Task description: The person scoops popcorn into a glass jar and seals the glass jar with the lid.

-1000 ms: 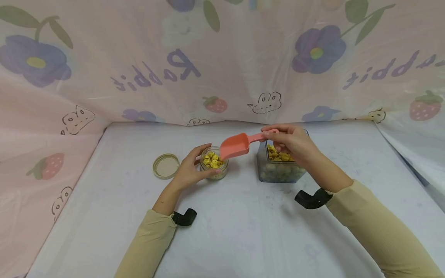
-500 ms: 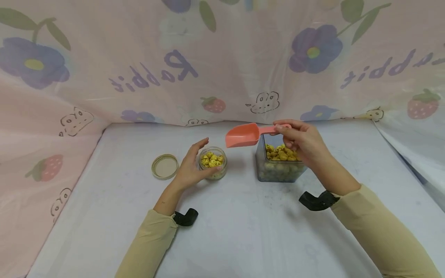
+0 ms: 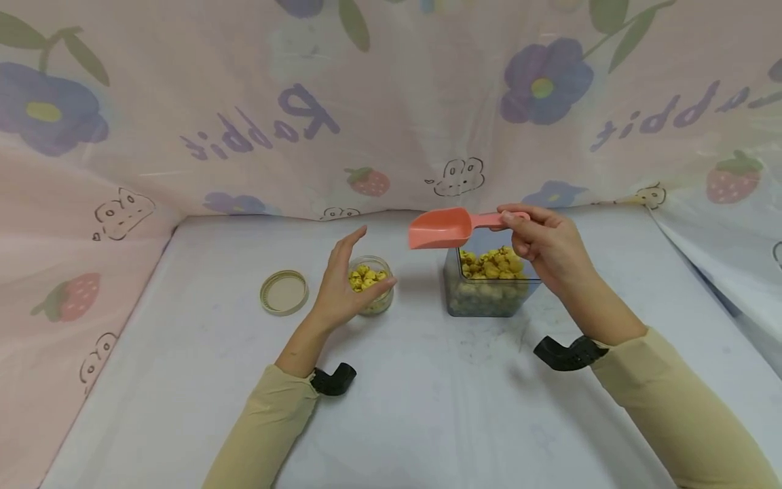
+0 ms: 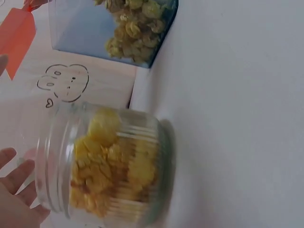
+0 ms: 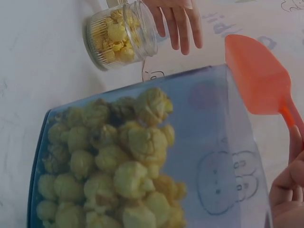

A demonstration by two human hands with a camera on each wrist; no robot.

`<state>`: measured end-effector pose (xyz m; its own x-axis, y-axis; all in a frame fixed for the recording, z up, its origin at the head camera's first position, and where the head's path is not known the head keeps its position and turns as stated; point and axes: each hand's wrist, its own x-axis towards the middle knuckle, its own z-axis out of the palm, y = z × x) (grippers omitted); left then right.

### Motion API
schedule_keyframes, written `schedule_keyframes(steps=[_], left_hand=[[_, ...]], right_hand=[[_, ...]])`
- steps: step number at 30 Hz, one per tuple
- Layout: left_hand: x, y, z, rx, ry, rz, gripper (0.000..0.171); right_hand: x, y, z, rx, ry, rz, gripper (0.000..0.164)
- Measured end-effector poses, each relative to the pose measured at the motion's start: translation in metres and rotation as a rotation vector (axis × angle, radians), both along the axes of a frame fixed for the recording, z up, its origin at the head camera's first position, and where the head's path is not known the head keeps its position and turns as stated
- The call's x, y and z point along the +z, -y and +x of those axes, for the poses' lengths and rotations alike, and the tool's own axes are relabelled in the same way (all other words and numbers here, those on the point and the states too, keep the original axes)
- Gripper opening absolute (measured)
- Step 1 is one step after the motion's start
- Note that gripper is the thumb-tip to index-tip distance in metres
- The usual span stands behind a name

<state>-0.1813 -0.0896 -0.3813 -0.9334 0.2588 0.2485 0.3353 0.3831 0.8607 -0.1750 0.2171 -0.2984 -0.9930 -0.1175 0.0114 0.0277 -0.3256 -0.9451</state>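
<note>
My right hand (image 3: 546, 241) pinches the handle of a coral-pink scoop (image 3: 441, 229), held above the left edge of a clear square container (image 3: 482, 303). The scoop's visible inside holds no popcorn. Yellow popcorn (image 3: 495, 263) partly fills that container, as the right wrist view also shows. My left hand (image 3: 342, 292) is spread beside a small glass jar (image 4: 161, 156), fingers extended and thumb passing in front of it. Popcorn (image 4: 95, 166) sits inside the open-topped jar. Whether the left hand touches the glass I cannot tell.
A round jar lid (image 3: 284, 293) lies on the white tabletop (image 3: 391, 407), left of the left hand. Behind and at the sides hangs a pink patterned curtain (image 3: 391, 115), meeting the table's back edge.
My right hand has carried the scoop from over the jar to the right and up, to the container. The left hand's fingers have spread and lifted off the jar's far side.
</note>
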Motion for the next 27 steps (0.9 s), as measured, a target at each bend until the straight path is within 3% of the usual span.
schedule_keyframes(steps=[9,20,27], left_hand=[[0.008,-0.015,-0.001,-0.028,-0.015,0.021,0.091],[0.011,-0.031,-0.003,-0.053,-0.038,-0.003,0.092],[0.016,-0.042,-0.003,-0.104,-0.036,0.016,0.095]], right_hand=[[0.003,-0.013,0.005,-0.048,-0.009,-0.084,0.014],[0.003,-0.036,0.012,-0.126,-0.015,-0.109,0.014],[0.004,-0.05,0.019,-0.139,-0.035,-0.136,0.015]])
